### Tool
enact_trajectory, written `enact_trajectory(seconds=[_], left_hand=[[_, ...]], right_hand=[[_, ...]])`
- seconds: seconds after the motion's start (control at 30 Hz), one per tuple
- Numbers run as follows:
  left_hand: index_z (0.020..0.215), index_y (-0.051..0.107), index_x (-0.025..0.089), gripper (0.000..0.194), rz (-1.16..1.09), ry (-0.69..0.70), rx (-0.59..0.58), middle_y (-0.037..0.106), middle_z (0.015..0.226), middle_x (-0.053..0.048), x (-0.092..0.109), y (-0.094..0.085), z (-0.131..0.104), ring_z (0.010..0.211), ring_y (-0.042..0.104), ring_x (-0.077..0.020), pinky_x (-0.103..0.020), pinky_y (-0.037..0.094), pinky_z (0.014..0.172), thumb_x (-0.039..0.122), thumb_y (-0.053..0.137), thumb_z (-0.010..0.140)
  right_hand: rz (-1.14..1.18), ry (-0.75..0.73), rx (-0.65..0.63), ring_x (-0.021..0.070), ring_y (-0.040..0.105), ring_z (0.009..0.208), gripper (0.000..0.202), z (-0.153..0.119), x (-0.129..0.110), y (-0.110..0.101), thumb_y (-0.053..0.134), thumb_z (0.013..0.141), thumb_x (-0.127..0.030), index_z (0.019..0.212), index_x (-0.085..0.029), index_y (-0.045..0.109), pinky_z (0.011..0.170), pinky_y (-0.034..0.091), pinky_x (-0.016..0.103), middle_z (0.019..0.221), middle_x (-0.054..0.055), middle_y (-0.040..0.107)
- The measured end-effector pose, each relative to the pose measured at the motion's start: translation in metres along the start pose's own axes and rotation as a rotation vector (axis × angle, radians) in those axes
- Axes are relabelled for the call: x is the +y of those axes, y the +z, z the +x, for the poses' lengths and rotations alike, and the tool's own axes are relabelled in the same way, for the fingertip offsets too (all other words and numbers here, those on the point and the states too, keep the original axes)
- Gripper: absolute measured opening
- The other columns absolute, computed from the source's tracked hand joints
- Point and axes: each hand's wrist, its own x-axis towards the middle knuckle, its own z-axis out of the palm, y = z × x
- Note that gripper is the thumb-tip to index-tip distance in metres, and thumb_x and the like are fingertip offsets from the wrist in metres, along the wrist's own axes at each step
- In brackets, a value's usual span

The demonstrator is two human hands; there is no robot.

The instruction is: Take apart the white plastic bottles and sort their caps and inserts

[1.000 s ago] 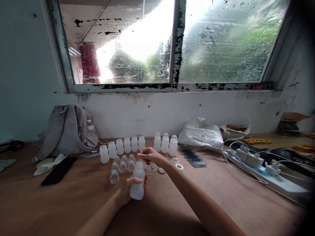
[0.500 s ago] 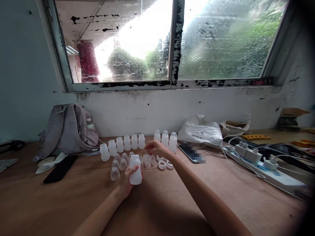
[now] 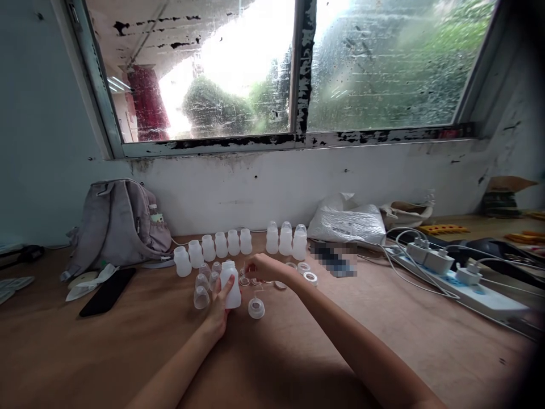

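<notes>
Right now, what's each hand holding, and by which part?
Left hand: a frosted bottle, by its body. Right hand: can't tell; too small at the fingertips.

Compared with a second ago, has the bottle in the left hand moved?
Yes: the held bottle sits higher in view and slightly farther left, closer to the stationary six-bottle row.

The tabletop (image 3: 378, 307) lies open between right forearm (image 3: 340, 329) and power strip (image 3: 489, 302), while standing bottles (image 3: 285, 240) obstruct the back

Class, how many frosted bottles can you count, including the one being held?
10: six uncapped bottles in the row nearest the backpack, three domed bottles farther right, and one held bottle in the left hand. Others could be hidden.
</notes>
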Motion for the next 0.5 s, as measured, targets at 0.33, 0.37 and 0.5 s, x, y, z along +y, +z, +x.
enact_trajectory(seconds=[0.33, 0.37, 0.5], left_hand=[[0.097, 0.057, 0.018, 0.039, 0.272, 0.279, -0.053, 0.060, 0.094, -0.004, 0.009, 0.007, -0.005, 0.091, 0.053, -0.0210, -0.027, 0.041, 0.078, 0.037, 0.066, 0.064], [0.098, 0.056, 0.018, 0.040, 0.274, 0.278, -0.055, 0.060, 0.095, -0.005, 0.009, 0.006, -0.004, 0.092, 0.053, -0.0210, -0.027, 0.040, 0.078, 0.036, 0.067, 0.064], [0.108, 0.047, 0.020, 0.051, 0.227, 0.235, -0.047, 0.055, 0.105, -0.006, 0.005, 0.004, -0.001, 0.098, 0.051, -0.0201, -0.027, 0.040, 0.081, 0.032, 0.068, 0.063]], right_hand=[[0.011, -0.151, 0.270, 0.0092, 0.051, 0.059, 0.016, -0.002, -0.023, -0.001, 0.059, 0.072, -0.028, 0.084, -0.018, 0.063, 0.056, 0.040, 0.020, 0.076, 0.002, 0.057], [0.004, -0.150, 0.281, 0.0095, 0.052, 0.061, 0.016, -0.002, -0.023, -0.001, 0.060, 0.071, -0.027, 0.083, -0.018, 0.064, 0.058, 0.041, 0.021, 0.079, 0.003, 0.056], [0.027, -0.158, 0.323, 0.0106, 0.054, 0.065, 0.011, -0.001, -0.022, -0.002, 0.060, 0.071, -0.023, 0.080, -0.017, 0.064, 0.061, 0.043, 0.022, 0.083, 0.004, 0.054]])
